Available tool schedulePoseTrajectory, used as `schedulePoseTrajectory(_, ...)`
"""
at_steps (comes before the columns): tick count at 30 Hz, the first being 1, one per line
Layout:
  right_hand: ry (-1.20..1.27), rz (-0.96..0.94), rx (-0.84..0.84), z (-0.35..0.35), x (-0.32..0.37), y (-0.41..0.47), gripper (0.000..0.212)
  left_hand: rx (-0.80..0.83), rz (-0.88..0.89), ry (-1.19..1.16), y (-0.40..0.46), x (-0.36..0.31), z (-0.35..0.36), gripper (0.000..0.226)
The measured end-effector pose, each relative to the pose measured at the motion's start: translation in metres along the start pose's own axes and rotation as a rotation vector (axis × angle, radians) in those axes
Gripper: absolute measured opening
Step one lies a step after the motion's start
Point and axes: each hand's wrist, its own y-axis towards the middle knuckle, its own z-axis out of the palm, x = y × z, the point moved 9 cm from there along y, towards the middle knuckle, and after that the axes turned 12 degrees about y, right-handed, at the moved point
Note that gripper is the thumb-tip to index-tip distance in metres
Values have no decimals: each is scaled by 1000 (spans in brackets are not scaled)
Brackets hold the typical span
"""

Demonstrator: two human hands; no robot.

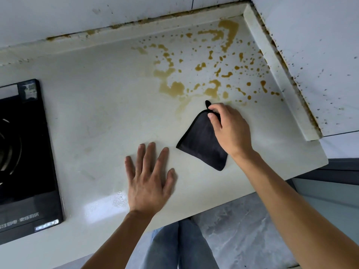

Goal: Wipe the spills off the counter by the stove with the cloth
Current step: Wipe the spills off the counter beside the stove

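A black folded cloth (201, 141) lies flat on the cream counter (101, 105), right of centre. My right hand (230, 129) rests on its far corner, fingers pinched on the edge near the small hanging loop. Brown spills (204, 66) spread in puddles and drops over the far right part of the counter, just beyond the cloth. My left hand (149, 175) lies flat on the counter with fingers spread, left of the cloth and not touching it.
A black stove (25, 152) is set into the counter at the left. White walls (310, 55) with brown splatter close the far and right sides behind a raised rim. The counter's front edge runs diagonally above a grey floor (242, 230).
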Motion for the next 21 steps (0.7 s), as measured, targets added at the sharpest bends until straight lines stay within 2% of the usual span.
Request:
schedulePoseTrajectory(3,-50,-124,-138,-7,9,-14,35,-5,1,5,-1,0,-1,62)
schedulePoseTrajectory(4,-28,-209,-126,-3,15,-23,36,-5,2,3,-1,-1,-2,62)
schedulePoseTrajectory(7,-50,-358,135,39,19,-51,48,-11,3,0,0,0,-4,61)
schedulePoseTrajectory(9,-137,-338,212,60,11,-61,56,-9,6,7,1,-1,-3,61)
schedulePoseTrajectory(16,-195,-358,233,103,61,-39,61,-4,-18,8,0,1,-1,66)
schedulePoseTrajectory(21,-267,-172,183,78,40,28,64,-10,-14,3,0,1,-1,66)
